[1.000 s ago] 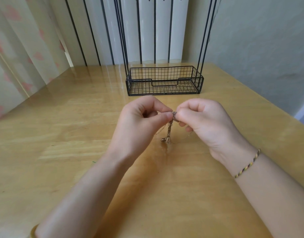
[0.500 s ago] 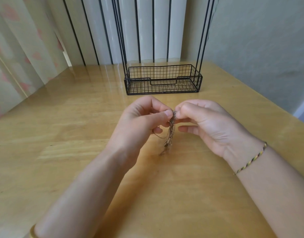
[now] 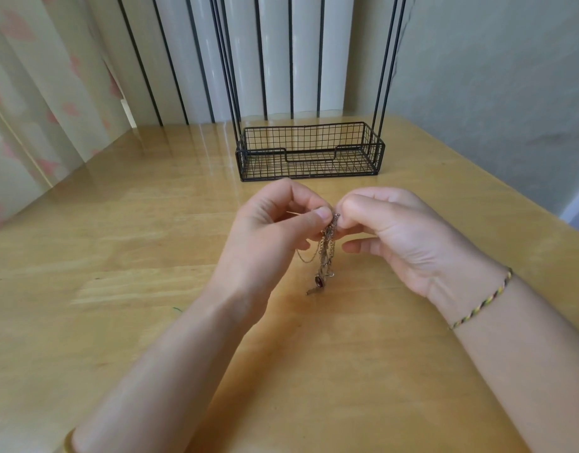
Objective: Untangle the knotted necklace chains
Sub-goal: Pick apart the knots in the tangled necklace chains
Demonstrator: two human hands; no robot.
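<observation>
- Currently, the knotted necklace chains (image 3: 327, 253) are held above the tabletop (image 3: 118, 256), with loose strands hanging toward 6 o'clock.
- The top of the tangle is pinched from 9 o'clock by the thumb and fingers (image 3: 321, 213) of the left hand (image 3: 275, 237).
- From 3 o'clock it is pinched by the right hand (image 3: 396, 233); its lower fingers are loosely extended and nothing is held by them.
- If the hands were pulled apart hard, the knot could be tightened or a fine link snapped.
- A slack loop (image 3: 306, 258) at 8 o'clock and a dark red pendant (image 3: 319, 282) at 6 o'clock could be snagged on other strands.
- Were either pinch loosened, the bundle would likely be dropped and tangled further.
- A wire basket (image 3: 309, 152) stands at 12 o'clock, well apart.
</observation>
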